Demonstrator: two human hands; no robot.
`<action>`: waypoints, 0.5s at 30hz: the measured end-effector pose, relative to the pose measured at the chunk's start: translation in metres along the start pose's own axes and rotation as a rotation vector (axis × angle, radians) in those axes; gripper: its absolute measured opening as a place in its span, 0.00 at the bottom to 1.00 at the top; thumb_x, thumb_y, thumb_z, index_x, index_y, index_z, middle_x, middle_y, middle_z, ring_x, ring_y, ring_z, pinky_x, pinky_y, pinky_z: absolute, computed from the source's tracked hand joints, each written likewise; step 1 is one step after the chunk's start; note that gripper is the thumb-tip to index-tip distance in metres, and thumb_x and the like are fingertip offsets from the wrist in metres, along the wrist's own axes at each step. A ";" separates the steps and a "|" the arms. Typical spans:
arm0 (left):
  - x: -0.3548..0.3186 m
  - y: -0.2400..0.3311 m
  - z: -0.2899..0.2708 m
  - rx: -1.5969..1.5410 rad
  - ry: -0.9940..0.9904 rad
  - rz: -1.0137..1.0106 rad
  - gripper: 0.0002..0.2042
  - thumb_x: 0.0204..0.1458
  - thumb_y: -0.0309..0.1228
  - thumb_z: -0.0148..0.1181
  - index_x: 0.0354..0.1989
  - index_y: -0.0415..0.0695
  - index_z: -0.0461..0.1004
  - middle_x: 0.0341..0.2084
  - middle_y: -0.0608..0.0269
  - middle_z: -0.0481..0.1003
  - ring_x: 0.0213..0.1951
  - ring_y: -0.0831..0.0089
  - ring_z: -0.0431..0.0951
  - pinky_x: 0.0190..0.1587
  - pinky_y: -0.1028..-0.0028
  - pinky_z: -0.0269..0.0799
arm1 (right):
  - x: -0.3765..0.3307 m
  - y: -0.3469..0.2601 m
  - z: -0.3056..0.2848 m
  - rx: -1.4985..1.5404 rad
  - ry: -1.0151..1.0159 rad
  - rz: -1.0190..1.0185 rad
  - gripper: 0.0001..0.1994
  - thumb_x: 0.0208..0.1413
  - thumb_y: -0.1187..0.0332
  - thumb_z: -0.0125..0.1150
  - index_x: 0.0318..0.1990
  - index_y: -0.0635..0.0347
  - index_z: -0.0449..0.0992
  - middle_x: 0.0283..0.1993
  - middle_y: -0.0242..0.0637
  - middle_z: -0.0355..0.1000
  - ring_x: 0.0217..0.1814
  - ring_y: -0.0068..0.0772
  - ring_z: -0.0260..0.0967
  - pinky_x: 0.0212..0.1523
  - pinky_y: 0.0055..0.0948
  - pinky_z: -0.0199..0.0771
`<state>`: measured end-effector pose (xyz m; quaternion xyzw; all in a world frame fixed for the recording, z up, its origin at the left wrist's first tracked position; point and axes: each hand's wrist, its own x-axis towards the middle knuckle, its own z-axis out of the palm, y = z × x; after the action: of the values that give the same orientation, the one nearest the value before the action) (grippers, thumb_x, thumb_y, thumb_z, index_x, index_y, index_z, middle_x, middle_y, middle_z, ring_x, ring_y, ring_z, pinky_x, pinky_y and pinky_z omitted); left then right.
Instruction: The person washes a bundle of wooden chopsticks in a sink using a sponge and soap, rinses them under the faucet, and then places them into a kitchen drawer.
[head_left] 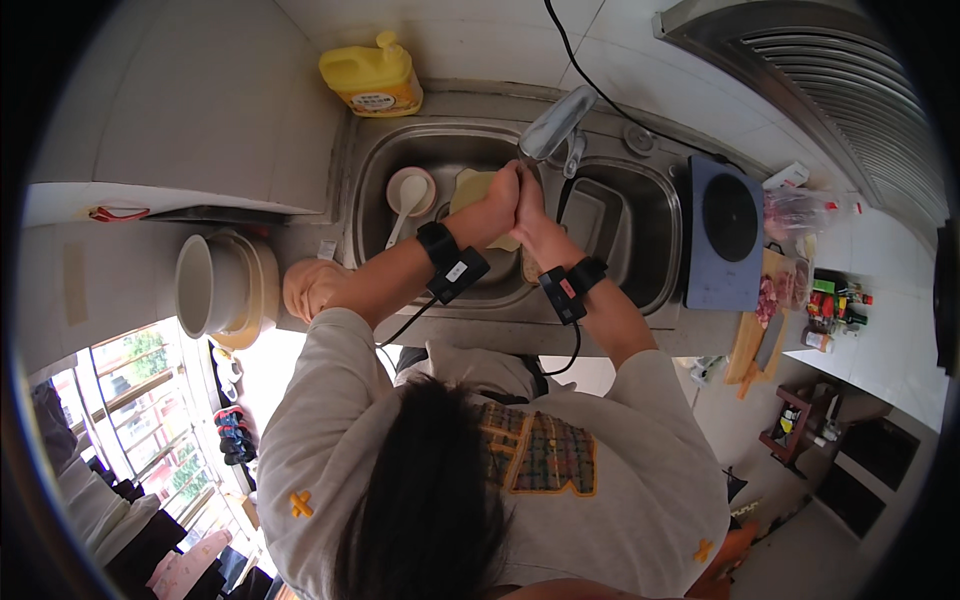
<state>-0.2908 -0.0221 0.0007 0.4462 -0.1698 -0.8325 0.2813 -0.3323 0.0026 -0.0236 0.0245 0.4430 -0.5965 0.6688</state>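
My left hand (503, 207) and my right hand (533, 222) are pressed together under the metal faucet (560, 122), above the double sink (372, 160). Their fingers are mostly hidden by the backs of the hands, so I cannot make out anything between them. Behind the hands, in the left basin, lies a pale yellow flat piece (467, 188), partly covered. To its left stands a small pinkish bowl (428, 203) with a white spoon (407, 206) leaning in it. A tan, sponge-like item (530, 265) shows just below my right wrist.
A yellow pump jug (372, 80) stands behind the sink. Pale pots (205, 285) sit at the left. On the right are an induction cooker (722, 260), a cutting board (748, 350) with chopped meat and a knife (769, 345), and several condiment bottles (830, 300).
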 end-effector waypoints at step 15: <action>-0.018 0.001 0.004 0.025 0.108 -0.017 0.14 0.49 0.41 0.36 0.31 0.46 0.65 0.27 0.62 0.66 0.31 0.69 0.64 0.36 0.70 0.60 | -0.006 -0.004 0.011 -0.025 0.098 0.038 0.18 0.52 0.51 0.35 0.38 0.54 0.65 0.37 0.32 0.63 0.39 0.28 0.60 0.39 0.27 0.60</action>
<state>-0.2858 -0.0114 0.0155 0.4954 -0.1607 -0.8074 0.2773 -0.3289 -0.0001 -0.0117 0.0537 0.4819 -0.5765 0.6577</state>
